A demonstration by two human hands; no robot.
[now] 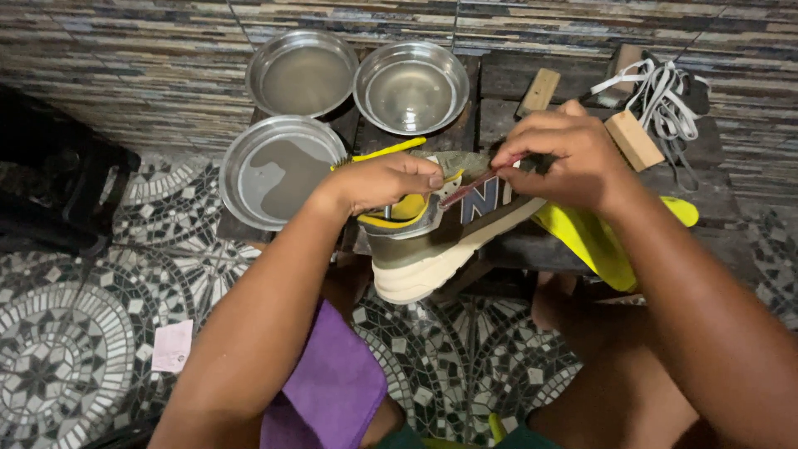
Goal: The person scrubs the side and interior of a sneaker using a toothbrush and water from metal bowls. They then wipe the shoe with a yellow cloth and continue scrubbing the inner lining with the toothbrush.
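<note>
Mosaic floor, hands gripping sneaker

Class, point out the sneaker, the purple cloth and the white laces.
sneaker (420,258), head view, on the pale sole's side.
purple cloth (332,387), head view, on its middle fold.
white laces (665,104), head view, on the bundled loops.

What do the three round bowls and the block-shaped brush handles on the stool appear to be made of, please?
The three round bowls look like thin metal, probably steel or aluminium: grey, shiny, with rolled rims that catch the light. The brush handles look like bare, unvarnished wood: pale tan, matt, square-cut. Neither can be confirmed by sight.
</note>
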